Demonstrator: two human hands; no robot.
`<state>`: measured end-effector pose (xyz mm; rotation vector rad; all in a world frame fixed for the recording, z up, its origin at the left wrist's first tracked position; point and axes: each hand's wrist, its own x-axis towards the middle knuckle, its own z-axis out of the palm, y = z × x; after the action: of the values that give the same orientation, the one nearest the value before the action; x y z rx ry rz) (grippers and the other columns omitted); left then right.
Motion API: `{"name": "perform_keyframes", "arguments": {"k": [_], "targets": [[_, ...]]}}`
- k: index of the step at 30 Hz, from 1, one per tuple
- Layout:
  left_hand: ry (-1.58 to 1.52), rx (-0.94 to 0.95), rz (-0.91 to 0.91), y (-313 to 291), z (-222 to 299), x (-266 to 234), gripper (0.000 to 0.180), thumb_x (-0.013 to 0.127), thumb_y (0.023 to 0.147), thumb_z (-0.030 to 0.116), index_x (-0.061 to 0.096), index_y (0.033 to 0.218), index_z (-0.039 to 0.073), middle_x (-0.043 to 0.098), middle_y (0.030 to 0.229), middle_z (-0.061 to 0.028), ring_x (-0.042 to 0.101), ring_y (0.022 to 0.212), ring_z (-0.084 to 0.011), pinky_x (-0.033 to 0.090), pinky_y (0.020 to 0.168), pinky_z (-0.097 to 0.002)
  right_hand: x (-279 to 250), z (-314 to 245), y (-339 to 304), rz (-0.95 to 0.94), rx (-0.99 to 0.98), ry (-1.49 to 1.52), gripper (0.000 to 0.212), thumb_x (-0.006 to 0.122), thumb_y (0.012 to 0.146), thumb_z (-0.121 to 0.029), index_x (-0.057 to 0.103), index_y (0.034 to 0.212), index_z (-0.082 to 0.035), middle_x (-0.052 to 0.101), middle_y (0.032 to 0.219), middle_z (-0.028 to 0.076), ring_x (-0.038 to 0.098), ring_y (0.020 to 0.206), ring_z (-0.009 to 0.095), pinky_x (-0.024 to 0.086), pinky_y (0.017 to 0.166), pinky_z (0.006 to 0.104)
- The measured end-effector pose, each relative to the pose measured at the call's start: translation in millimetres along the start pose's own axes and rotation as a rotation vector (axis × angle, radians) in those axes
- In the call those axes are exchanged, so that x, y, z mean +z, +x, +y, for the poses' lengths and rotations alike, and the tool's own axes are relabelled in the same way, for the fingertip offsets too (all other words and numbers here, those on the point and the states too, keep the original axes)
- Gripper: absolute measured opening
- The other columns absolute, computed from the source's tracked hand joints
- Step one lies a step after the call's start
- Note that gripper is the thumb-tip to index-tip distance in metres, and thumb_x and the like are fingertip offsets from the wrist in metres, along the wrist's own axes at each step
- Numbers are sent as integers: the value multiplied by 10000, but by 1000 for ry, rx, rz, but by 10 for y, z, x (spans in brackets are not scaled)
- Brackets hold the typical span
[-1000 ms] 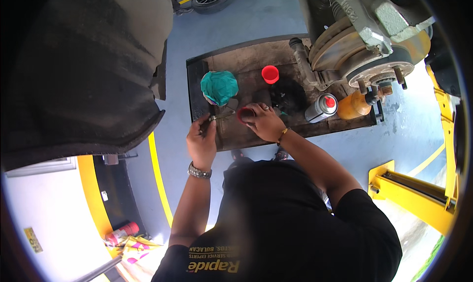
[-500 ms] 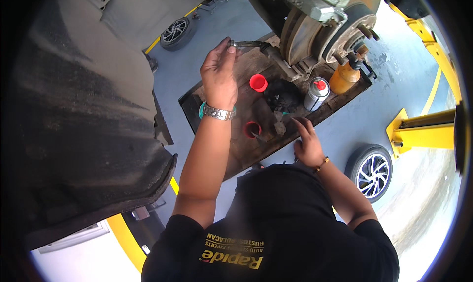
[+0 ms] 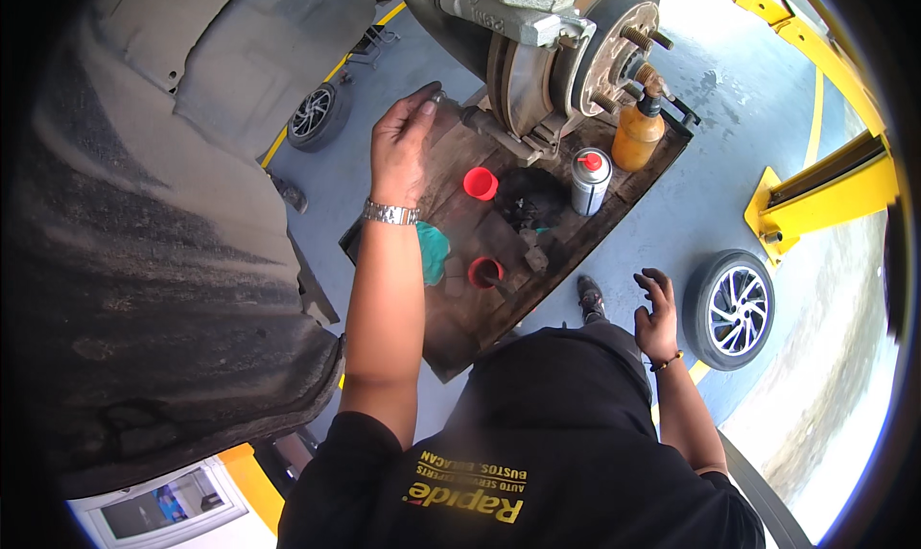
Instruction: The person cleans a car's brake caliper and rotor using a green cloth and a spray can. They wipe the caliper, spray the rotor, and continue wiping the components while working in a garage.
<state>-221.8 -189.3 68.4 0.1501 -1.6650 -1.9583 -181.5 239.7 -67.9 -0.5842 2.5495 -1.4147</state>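
My left hand (image 3: 399,146) is raised beside the brake assembly, its fingers closed on a small shiny metal pin (image 3: 438,97). A dark length runs from there toward the rubber-booted end of the caliper bracket (image 3: 489,125); whether the two are joined I cannot make out. Above the bracket are the grey caliper (image 3: 518,16), the brake disc (image 3: 529,88) and the hub with wheel studs (image 3: 624,55). My right hand (image 3: 657,319) hangs in the air left of an alloy wheel, fingers loosely curled and apart, holding nothing.
A worn tray table (image 3: 446,333) bears two red cups (image 3: 481,183), a spray can (image 3: 591,181), an orange bottle (image 3: 637,136), a teal cloth (image 3: 433,253) and dark parts. A wheel (image 3: 734,309), a yellow lift arm (image 3: 830,199) and a dark fender liner (image 3: 192,261) surround me.
My right hand has moved right, away from the tray table. My left hand still grips the pin, and the view has shifted so the brake assembly sits further left and higher.
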Motion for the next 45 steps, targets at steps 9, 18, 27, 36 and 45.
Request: {"name": "perform_keyframes", "arguments": {"k": [9, 18, 27, 36, 45], "targets": [[68, -4, -39, 64, 105, 113, 248, 599, 984, 59, 654, 1206, -37, 704, 1036, -77, 652, 933, -160, 499, 896, -324, -164, 86, 4, 15, -2, -78, 517, 486, 701, 73, 643, 1185, -18, 516, 1339, 188, 514, 1256, 390, 468, 1030, 437], [13, -46, 14, -98, 185, 256, 264, 599, 1009, 189, 694, 1140, -20, 711, 1012, -30, 613, 920, -91, 476, 871, -253, -262, 115, 223, -58, -115, -151, 511, 489, 705, 81, 643, 1182, -17, 514, 1337, 189, 559, 1196, 380, 484, 1004, 432], [705, 202, -63, -513, 320, 612, 942, 940, 622, 436, 521, 1317, -42, 638, 1223, -136, 624, 1085, -247, 496, 983, -388, -347, -16, 714, -128, -285, -172, 477, 533, 739, 61, 633, 1199, -16, 498, 1346, 197, 580, 1168, 366, 494, 989, 424], [1067, 320, 137, -602, 387, 836, 951, 972, 500, 395, 569, 1246, -35, 656, 1133, -184, 655, 1051, -320, 525, 936, -410, -459, 239, 878, -244, -326, -189, 464, 553, 744, 58, 634, 1194, -28, 496, 1345, 201, 527, 1235, 387, 499, 992, 422], [1085, 264, 138, -612, 433, 755, 1161, 983, 438, 494, 481, 1319, -71, 613, 1222, -225, 583, 1193, -389, 454, 1043, -441, -620, 331, 1190, -253, -349, -176, 459, 540, 742, 64, 637, 1184, -14, 497, 1343, 202, 539, 1226, 391, 502, 983, 432]]}}
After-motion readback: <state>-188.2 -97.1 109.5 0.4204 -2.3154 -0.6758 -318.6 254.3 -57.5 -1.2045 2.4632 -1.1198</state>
